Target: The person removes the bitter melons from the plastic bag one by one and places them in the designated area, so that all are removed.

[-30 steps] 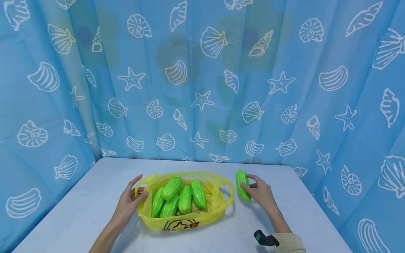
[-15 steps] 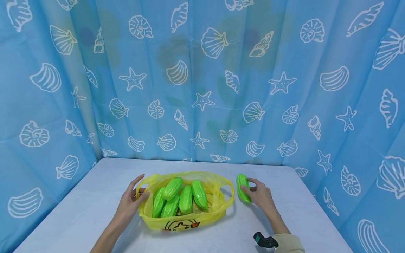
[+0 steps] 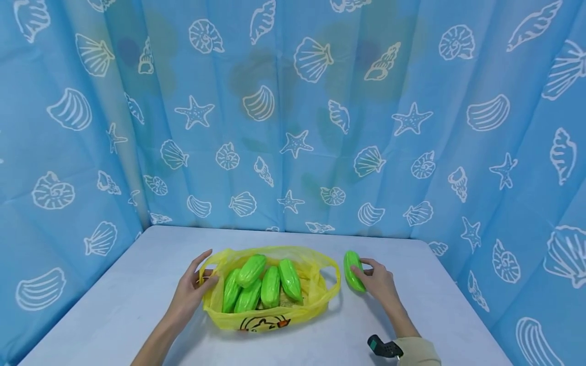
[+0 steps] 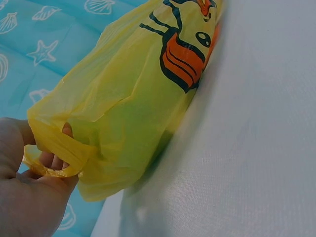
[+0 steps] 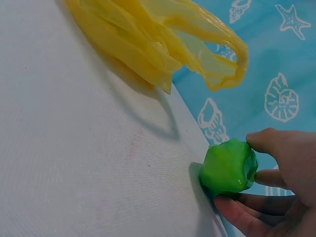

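Observation:
A yellow plastic bag (image 3: pixel 316 305) with loop handles stands open-mouthed on the table, several green ridged gourds (image 3: pixel 270 287) inside it. At its left end my left hand (image 3: pixel 187 292) grips the bag by the handle; in the left wrist view, fingers pass through the handle loop (image 4: pixel 64 148). To the right of the bag, my right hand (image 3: pixel 379 282) holds another green ridged gourd (image 3: pixel 351 269) between thumb and fingers, apart from the bag. The right wrist view shows this gourd (image 5: pixel 224 168) end-on, at the tabletop.
A pale table (image 3: pixel 293 351) bears everything. Behind it and along both sides hangs a blue curtain (image 3: pixel 293 127) printed with shells and starfish. A small black device (image 3: pixel 384 348) shows by the right sleeve (image 3: pixel 418 352). Some brownish material (image 3: pixel 286 301) shows beneath the gourds in the bag.
My right hand and its gourd have come slightly nearer to me. The left hand keeps its grip on the bag. The head view has shifted slightly.

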The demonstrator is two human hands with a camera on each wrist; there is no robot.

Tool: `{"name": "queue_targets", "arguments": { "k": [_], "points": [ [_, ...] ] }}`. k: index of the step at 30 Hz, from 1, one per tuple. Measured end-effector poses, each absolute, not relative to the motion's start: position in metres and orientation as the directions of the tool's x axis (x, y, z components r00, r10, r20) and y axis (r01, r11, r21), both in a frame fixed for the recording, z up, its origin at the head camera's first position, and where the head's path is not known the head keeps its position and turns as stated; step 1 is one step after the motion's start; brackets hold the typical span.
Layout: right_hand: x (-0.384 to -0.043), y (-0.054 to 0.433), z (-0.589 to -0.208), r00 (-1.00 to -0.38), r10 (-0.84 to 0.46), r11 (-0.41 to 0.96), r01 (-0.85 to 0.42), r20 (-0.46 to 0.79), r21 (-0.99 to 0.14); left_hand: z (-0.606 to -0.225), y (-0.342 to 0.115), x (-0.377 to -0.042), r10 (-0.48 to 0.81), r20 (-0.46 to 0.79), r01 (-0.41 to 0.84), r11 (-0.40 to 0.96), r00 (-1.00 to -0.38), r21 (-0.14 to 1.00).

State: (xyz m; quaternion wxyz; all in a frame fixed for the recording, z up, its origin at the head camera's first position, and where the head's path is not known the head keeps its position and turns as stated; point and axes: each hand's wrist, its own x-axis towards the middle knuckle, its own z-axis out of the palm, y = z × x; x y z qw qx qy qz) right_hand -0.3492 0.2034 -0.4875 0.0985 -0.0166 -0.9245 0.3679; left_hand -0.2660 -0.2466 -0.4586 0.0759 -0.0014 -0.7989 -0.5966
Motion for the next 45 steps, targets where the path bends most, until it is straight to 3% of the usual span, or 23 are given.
{"name": "queue_targets", "arguments": {
  "k": [18, 34, 45],
  "points": [
    [-0.348, 0.206, -0.485, -0.982, 0.079, 0.718, -0.063, 0.171, -0.693, -0.460, -0.248, -0.265, -0.078, 0.123, 0.095, 0.292, -0.989, 0.952],
    [-0.343, 0.207, -0.474, -0.994, 0.056, 0.718, -0.021, 0.089, -0.696, -0.458, -0.248, -0.263, -0.087, 0.135, 0.102, 0.306, -0.987, 0.946],
    [-0.345, 0.203, -0.480, -0.987, 0.084, 0.683, -0.044, 0.138, -0.729, -0.459, -0.249, -0.262, -0.068, 0.165, 0.135, 0.318, -0.984, 0.938]
  ]
}}
